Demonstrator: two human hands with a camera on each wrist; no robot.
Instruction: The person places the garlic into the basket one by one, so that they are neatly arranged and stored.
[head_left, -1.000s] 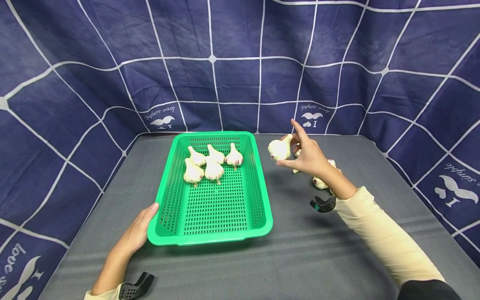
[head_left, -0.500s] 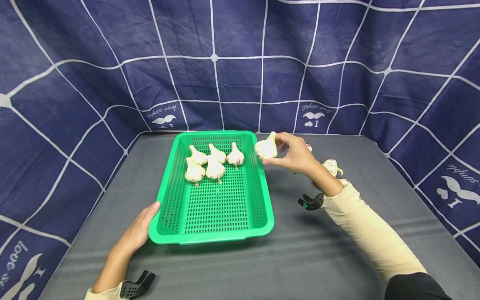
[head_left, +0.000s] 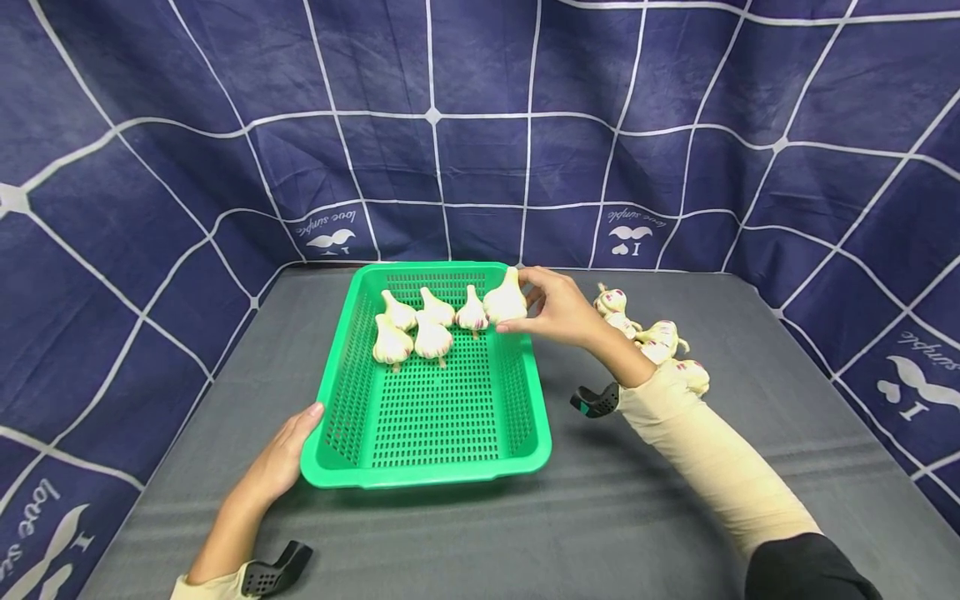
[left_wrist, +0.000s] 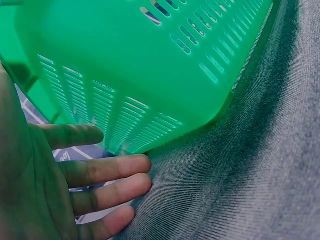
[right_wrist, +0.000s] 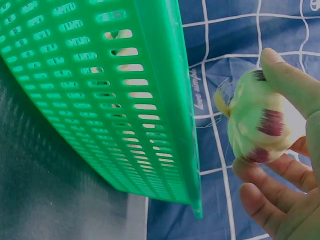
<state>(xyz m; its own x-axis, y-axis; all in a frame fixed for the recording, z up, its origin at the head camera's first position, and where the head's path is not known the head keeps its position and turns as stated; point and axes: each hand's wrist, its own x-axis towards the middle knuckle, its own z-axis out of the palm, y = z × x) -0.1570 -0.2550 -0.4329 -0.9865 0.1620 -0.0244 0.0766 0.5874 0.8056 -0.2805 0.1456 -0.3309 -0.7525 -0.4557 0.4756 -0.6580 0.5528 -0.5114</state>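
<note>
In the head view, the right hand (head_left: 561, 310) pinches a garlic bulb (head_left: 506, 304) over the far right part of a green basket (head_left: 431, 476). Five other bulbs (head_left: 432, 337) lie inside, towards the far end, and a garlic heap (head_left: 660, 337) sits on the grey cloth (head_left: 420, 542) to the right. The left hand (head_left: 277, 462) is at the basket's left rim. In the left wrist view, its fingers are slightly spread and nearly straight beside the slotted wall, gripping nothing. In the right wrist view, thumb and fingertips hold the purple-marked bulb apart from the rim
</note>
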